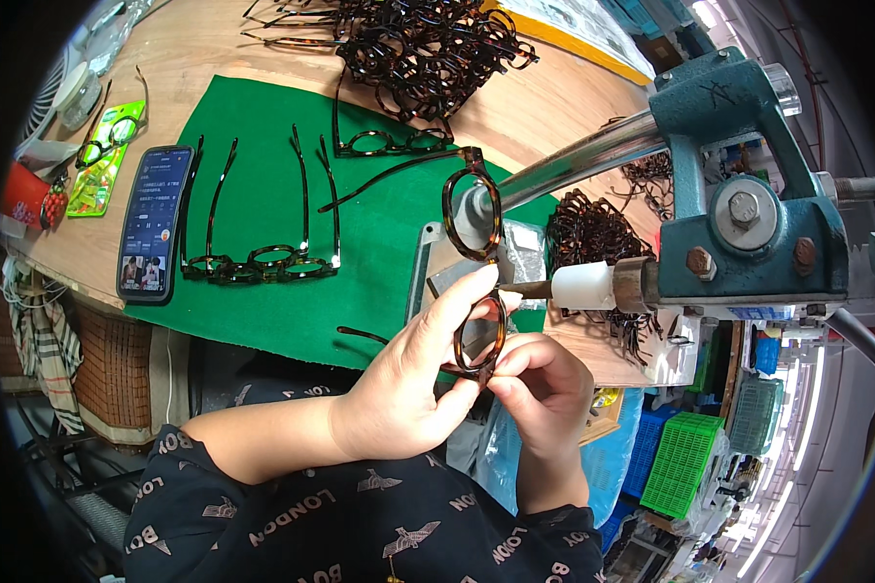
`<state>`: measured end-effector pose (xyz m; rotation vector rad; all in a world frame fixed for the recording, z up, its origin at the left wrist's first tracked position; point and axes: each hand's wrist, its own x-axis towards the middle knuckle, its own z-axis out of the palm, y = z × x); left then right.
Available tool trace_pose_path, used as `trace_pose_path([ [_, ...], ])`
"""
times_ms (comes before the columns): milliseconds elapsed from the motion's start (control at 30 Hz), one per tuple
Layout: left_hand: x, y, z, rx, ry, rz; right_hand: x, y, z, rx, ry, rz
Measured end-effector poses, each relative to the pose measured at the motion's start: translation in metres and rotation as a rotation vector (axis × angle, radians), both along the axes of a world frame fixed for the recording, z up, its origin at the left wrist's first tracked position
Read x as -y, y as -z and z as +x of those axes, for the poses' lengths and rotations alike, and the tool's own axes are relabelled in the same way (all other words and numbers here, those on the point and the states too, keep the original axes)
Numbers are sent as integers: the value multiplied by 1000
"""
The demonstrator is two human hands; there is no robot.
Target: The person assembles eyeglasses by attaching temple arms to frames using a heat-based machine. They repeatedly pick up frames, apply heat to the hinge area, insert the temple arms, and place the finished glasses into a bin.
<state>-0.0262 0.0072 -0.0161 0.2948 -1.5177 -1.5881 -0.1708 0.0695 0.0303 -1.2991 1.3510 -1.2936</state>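
L hand (413,384) grips a tortoiseshell glasses frame (499,216) at bridge & lower rim, hiding most of one temple, tip visible L of the hand. Frame is glossy brown-black w/ round rims, held on end, partly over a green mat (267,204), other temple stretching L. R hand (549,394) pinches its bottom corner, curled fingers part-hidden; a teal machine's (688,199) tip is by the bridge, contact unclear.

left hand (413,374) is covering part of the lower temple (363,334) of the held glasses (478,257) | upper frame pile (428,49) is running past the top edge | phone (152,219) text is appearing too small to read
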Motion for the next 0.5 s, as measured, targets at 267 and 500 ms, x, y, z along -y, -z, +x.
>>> trace_pose_path([
  [267,-3,2,-1,-19,15,55,-4,0,1,4,20,17],
  [500,-3,-5,-3,-90,86,191,-7,9,3,149,36,-85],
])
